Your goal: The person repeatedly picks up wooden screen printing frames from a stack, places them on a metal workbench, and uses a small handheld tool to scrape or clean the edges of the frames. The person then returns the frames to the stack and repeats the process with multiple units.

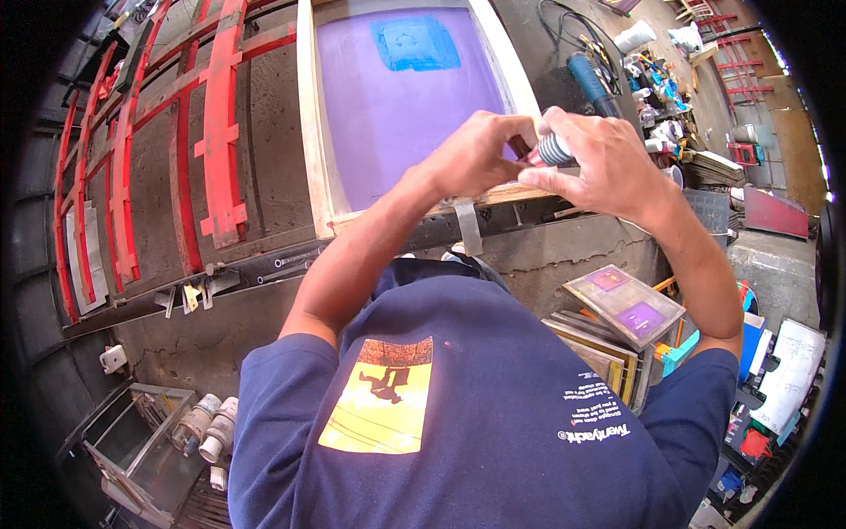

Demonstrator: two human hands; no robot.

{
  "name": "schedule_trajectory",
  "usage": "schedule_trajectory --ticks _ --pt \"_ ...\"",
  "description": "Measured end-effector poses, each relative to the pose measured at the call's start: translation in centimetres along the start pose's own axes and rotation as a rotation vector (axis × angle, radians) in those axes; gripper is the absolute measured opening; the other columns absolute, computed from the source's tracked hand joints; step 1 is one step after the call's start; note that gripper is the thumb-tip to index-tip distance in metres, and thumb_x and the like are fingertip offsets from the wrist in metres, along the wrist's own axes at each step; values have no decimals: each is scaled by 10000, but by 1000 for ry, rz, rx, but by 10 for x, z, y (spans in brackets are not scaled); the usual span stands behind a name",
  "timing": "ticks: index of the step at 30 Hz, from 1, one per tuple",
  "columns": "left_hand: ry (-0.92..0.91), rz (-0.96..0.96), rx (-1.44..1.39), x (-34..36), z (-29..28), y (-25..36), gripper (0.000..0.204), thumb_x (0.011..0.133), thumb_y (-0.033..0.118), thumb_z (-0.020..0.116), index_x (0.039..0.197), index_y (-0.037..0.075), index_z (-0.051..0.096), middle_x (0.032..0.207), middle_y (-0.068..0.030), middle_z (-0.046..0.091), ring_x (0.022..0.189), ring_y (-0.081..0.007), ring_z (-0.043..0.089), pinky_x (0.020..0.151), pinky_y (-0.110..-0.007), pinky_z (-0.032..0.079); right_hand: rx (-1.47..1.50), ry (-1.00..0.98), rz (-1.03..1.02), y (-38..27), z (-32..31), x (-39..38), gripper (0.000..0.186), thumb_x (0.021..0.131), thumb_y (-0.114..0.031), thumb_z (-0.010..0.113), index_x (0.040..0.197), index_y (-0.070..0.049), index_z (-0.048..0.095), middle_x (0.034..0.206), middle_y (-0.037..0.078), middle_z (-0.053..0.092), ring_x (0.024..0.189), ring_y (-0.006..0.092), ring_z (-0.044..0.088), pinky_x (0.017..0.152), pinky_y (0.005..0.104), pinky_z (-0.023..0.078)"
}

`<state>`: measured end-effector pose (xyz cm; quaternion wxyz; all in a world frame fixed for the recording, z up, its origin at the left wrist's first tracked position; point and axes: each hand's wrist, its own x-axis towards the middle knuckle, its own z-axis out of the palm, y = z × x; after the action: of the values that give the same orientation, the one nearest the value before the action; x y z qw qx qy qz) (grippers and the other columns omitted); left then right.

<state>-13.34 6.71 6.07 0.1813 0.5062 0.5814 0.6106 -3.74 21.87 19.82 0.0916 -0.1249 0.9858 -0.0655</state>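
Note:
A wooden-framed screen (405,123) with purple mesh and a blue patch (416,41) near its top lies in front of me. Over its lower right corner, my left hand (478,152) is closed around the red end of a small cylindrical object (531,157). My right hand (599,160) grips the grey ribbed part of the same object, thumb underneath; much of the object is hidden by my fingers. A pale strip (468,227) hangs from the frame's near edge just below my hands. A blue cylindrical tool (589,81) with cables lies right of the screen.
Red racks (220,150) stand to the left. Flat frames (622,298) lean at the lower right, near a white board (791,370). Used containers (218,428) sit at the lower left. Cluttered items (665,88), including bottles and cans, cover the far right.

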Motion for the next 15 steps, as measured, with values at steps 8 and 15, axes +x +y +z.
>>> schedule_trajectory --ticks 8,15 --pt "-194 -49 -28 2 8 4 332 801 250 798 940 16 608 764 -150 668 679 -355 654 629 -449 490 88 160 -189 6 10 -15 335 949 -339 590 1125 -64 510 916 193 679 836 404 670 734 472 520" --pt "84 111 279 7 31 12 335 799 271 788 909 8 613 760 -172 671 679 -390 646 634 -455 503 81 140 18 10 16 -17 307 907 -292 636 1081 -51 558 899 192 673 807 385 675 685 465 525"
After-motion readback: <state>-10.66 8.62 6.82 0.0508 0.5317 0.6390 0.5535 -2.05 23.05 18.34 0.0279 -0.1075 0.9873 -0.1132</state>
